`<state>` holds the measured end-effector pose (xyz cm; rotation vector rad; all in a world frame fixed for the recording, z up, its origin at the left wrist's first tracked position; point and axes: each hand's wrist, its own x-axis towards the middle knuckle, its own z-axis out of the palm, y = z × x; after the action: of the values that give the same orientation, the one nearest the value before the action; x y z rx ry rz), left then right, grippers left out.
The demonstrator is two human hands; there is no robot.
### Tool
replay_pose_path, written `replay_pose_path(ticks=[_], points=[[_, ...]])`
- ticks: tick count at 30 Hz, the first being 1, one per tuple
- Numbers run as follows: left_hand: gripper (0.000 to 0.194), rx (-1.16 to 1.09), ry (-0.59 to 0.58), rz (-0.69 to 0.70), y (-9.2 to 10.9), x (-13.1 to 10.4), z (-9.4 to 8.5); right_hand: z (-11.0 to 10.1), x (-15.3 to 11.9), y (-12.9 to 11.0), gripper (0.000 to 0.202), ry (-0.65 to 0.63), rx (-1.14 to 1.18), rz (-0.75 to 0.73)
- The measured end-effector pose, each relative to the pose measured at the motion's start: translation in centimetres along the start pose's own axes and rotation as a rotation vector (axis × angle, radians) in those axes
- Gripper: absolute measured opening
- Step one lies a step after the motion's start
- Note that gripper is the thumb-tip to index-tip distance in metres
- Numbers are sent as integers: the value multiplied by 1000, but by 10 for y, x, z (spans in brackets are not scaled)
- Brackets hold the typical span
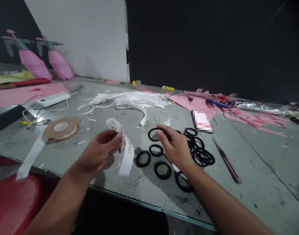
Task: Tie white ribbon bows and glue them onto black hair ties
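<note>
- Surface: you are working at a grey table (259,156), scuffed and dark-spotted.
- Room: a white panel (90,39) and a black panel (208,42) are standing behind the ribbon pile (130,99); pink spray bottles (34,63) are standing behind it, to its left.
- Writing: the ribbon pile is showing repeated print, partly readable as "LOV", the remainder too small to tell. A phone (202,120), right of the pile, is displaying a pixelated, unreadable screen.
- Left hand (102,147): nearer you than the pile, your fingers are pinching a looped ribbon (127,160), its lettering showing only in part.
- Right hand (175,143): your thumb and forefinger are gripping a black ring (149,134) in front of the pile's right half; other rings (162,178) are lying around this hand.
</note>
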<state>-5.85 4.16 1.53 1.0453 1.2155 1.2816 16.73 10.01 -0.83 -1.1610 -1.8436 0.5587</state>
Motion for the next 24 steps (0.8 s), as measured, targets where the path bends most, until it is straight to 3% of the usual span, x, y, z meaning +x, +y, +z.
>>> replay_pose_path(ticks=[3,6,9,13,15,19,24], points=[[23,278,-77,27,-2,-9,-13,9,3,3,44,-65,-111,41],[17,503,-91,19,-2,-13,-21,10,-4,-1,30,-161,-330,-34],[23,526,-109,5,-2,-17,-26,5,-16,-11,28,-366,-523,-125],[23,438,-227,-42,-1,-23,-28,6,-28,-21,32,-598,-613,-103],[22,460,-259,-63,-1,-25,-27,10,-30,-24,27,-633,-602,-89],[20,505,-293,-50,-1,-16,-20,16,-30,-26,23,-575,-581,-98],[17,540,-332,-8,-3,11,-12,14,-30,-18,15,-624,-467,-271]])
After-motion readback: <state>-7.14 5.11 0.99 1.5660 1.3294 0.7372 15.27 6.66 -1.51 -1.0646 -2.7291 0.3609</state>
